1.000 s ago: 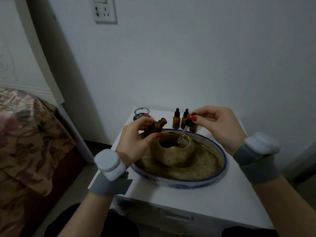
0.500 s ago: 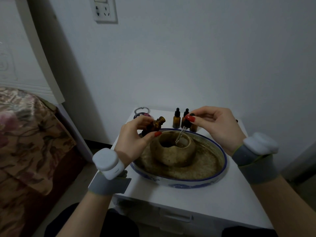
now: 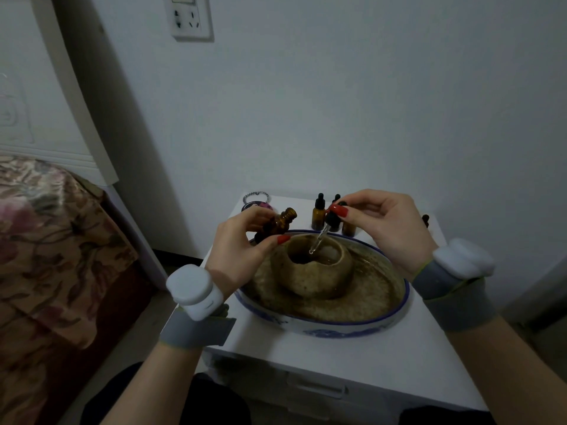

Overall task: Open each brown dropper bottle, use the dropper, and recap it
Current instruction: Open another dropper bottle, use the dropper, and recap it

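My left hand (image 3: 242,253) grips an uncapped brown dropper bottle (image 3: 280,223), tilted with its open neck pointing up and right, above the left rim of the dish. My right hand (image 3: 386,228) pinches the black bulb of the dropper (image 3: 325,230). Its glass tube slants down-left, the tip hanging over the hollow of the stone pot (image 3: 313,268). Behind the dish stand capped brown bottles: one (image 3: 318,213) fully visible, others (image 3: 348,227) partly hidden by my right hand.
The stone pot sits in a blue-rimmed oval dish (image 3: 395,314) on a small white bedside table (image 3: 352,360) with a drawer. A round trinket with a beaded ring (image 3: 257,201) lies at the back left. A bed with a floral cover (image 3: 46,240) is on the left, and a wall stands close behind.
The dropper tip has shifted slightly left over the pot's hollow. The left hand has raised the open bottle a little. Both hands keep their holds.
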Demonstrator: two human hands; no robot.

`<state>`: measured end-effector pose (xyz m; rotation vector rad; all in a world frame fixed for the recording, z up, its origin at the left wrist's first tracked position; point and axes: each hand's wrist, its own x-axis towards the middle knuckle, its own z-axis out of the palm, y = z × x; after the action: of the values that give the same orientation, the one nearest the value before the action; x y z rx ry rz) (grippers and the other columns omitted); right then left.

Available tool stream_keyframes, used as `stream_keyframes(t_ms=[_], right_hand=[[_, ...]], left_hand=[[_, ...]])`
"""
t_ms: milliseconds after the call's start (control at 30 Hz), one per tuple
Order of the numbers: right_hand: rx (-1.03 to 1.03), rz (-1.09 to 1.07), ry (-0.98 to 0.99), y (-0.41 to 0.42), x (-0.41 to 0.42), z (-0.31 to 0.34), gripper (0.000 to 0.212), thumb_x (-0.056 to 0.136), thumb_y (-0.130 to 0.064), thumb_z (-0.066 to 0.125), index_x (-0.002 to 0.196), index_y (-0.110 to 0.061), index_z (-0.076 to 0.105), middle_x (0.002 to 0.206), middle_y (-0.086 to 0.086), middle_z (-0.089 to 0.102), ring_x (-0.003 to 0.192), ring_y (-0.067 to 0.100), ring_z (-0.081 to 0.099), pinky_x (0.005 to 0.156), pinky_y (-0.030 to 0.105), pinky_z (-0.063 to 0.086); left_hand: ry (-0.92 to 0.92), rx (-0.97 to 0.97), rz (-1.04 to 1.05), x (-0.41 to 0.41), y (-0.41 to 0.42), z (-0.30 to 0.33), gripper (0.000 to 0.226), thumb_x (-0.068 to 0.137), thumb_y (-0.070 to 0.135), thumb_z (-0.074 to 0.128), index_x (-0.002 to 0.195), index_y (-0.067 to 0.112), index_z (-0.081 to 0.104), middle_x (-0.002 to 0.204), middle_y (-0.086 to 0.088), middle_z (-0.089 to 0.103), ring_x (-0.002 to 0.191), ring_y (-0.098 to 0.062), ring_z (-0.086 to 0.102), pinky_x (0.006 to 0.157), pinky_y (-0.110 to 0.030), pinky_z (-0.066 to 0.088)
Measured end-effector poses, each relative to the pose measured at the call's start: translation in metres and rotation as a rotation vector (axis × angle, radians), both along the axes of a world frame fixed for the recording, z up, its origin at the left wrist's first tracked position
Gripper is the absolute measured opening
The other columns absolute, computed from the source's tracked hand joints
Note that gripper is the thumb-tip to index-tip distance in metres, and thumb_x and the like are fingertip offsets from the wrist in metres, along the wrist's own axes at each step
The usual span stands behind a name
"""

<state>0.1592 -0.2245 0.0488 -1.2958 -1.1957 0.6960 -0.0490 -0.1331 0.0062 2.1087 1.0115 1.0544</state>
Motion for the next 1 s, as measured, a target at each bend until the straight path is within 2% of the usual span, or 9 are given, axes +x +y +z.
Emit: stream_keyframes(t_ms=[100,267,667,867,1000], right_hand=[[0.005,0.004,-0.011,0.0016,-0.0046,-0.0018,0.012,0.082,-0.004,0.069,0.094,-0.004,0.073,0.089,0.008,0.074,0.075,0.01,0.07,0.069,0.017,0.054],[0.014,0.016,-0.005,0.0038,-0.0062,-0.0039,0.013,0.083,-0.003,0.068,0.095,0.001,0.072,0.089,0.014,0.074,0.07,0.013,0.068,0.064,0.016,0.051],[0.013,-0.004,0.005,0.0055,-0.0076,-0.0052,0.011,0.082,-0.004,0.07,0.092,-0.003,0.073,0.088,0.012,0.075,0.072,0.015,0.07,0.063,0.015,0.051],[-0.006,-0.009,-0.013,0.0049,-0.0081,-0.0051,0.012,0.082,-0.005,0.07,0.094,-0.004,0.074,0.089,0.009,0.075,0.071,0.01,0.069,0.065,0.014,0.051],[-0.011,-0.011,-0.023,0.0033,-0.009,-0.0038,0.014,0.082,-0.005,0.07,0.095,-0.004,0.073,0.09,0.009,0.074,0.074,0.012,0.069,0.067,0.015,0.053]], left_hand=[[-0.004,0.001,0.004,0.0001,0.0015,-0.0013,0.03,0.077,0.026,0.079,0.104,0.024,0.067,0.095,0.012,0.068,0.093,-0.003,0.064,0.082,-0.004,0.046],[-0.013,0.009,0.003,0.0003,0.0029,-0.0027,0.03,0.076,0.027,0.079,0.104,0.022,0.068,0.097,0.009,0.071,0.094,-0.005,0.065,0.086,-0.014,0.049],[-0.021,-0.006,0.014,0.0006,0.0016,0.0,0.03,0.075,0.025,0.08,0.103,0.022,0.068,0.093,0.017,0.067,0.093,0.0,0.063,0.082,-0.002,0.044],[-0.016,-0.01,0.021,0.0005,0.0006,0.0005,0.03,0.076,0.025,0.08,0.103,0.023,0.067,0.093,0.015,0.067,0.093,-0.002,0.063,0.081,-0.002,0.044],[-0.013,-0.01,0.02,-0.0001,0.0007,0.0008,0.031,0.076,0.025,0.08,0.104,0.021,0.068,0.094,0.014,0.067,0.093,-0.002,0.063,0.081,-0.003,0.044]])
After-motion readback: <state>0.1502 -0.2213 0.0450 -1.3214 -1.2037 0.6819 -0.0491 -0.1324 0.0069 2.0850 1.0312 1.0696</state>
